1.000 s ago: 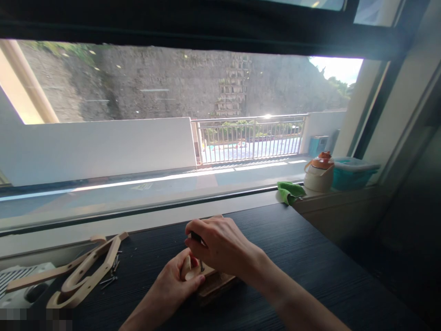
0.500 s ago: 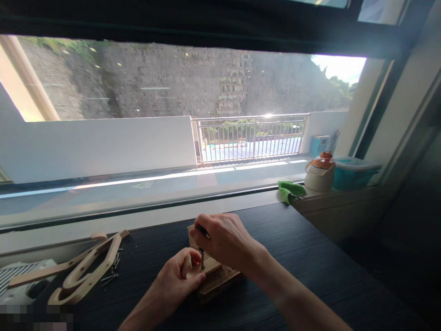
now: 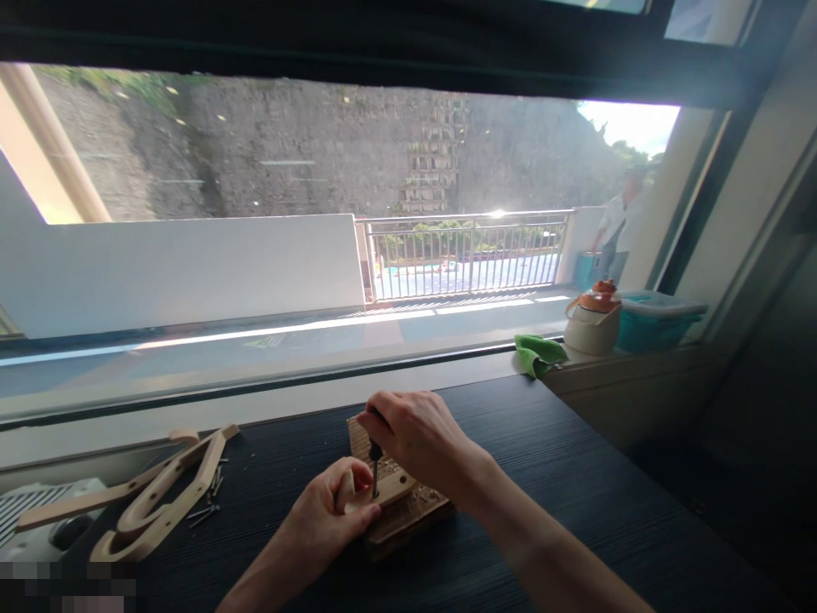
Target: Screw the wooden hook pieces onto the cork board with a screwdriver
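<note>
My left hand (image 3: 335,502) is closed round the end of a pale wooden piece (image 3: 394,485) with a dark round hole in it. That piece lies across a rough brown wooden block (image 3: 412,521), which has shavings on it. My right hand (image 3: 414,430) grips the dark handle of a screwdriver (image 3: 375,466) from above. Its metal shaft stands nearly upright, with the tip at the wooden piece beside my left fingertips. Most of the handle is hidden by my right fingers.
Curved wooden frames (image 3: 169,502) lie at the left beside several loose screws (image 3: 208,508) on the black table (image 3: 511,494). A green cloth (image 3: 539,353), a bottle (image 3: 592,328) and a teal box (image 3: 660,323) stand along the sill. A person (image 3: 618,226) appears beyond the window.
My right hand has turned and shifted slightly on the screwdriver, baring more of the shaft and the wooden piece's hole. My left hand stays put. A person has come into sight outside.
</note>
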`<state>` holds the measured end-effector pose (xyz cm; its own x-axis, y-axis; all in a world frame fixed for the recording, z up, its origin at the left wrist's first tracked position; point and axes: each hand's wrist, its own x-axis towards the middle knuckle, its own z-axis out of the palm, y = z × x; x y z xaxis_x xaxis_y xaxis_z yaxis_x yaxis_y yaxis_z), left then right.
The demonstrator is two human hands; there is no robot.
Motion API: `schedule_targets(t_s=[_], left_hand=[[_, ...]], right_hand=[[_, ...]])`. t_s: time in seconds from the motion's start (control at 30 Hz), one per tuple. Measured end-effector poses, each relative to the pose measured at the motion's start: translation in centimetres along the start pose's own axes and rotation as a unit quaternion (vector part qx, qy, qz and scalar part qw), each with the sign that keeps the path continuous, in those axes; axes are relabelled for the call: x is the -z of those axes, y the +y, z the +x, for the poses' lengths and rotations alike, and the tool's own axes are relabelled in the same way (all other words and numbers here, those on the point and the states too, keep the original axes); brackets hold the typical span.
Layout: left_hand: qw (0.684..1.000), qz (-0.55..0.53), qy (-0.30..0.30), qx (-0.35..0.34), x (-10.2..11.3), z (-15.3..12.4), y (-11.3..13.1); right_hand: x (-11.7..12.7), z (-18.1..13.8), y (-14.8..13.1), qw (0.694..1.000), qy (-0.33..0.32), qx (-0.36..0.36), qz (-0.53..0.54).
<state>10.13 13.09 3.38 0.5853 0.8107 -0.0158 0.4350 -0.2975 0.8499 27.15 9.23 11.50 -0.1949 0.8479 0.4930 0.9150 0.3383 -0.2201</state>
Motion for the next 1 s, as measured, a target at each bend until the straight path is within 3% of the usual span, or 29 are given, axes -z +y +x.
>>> schedule_targets(t_s=[0.3, 0.57, 0.87, 1.0], left_hand=[[1.0, -0.016, 0.006, 0.015, -0.4, 0.1, -0.4], [1.0, 0.005, 0.001, 0.004, -0.1, -0.1, 0.7], [1.0, -0.026, 0.003, 0.008, -0.3, 0.0, -0.3], [0.999, -0.03, -0.012, -0.002, -0.2, 0.0, -0.2]], right_hand=[[0.1, -0.5, -1.3, 0.991, -0.005, 0.129, 0.019], [-0.7, -0.1, 0.0, 0.999, 0.003, -0.046, -0.015], [0.2, -0.5, -1.4, 0.997, 0.015, 0.074, 0.014], [0.2, -0.4, -1.1, 0.999, 0.01, 0.048, 0.011]])
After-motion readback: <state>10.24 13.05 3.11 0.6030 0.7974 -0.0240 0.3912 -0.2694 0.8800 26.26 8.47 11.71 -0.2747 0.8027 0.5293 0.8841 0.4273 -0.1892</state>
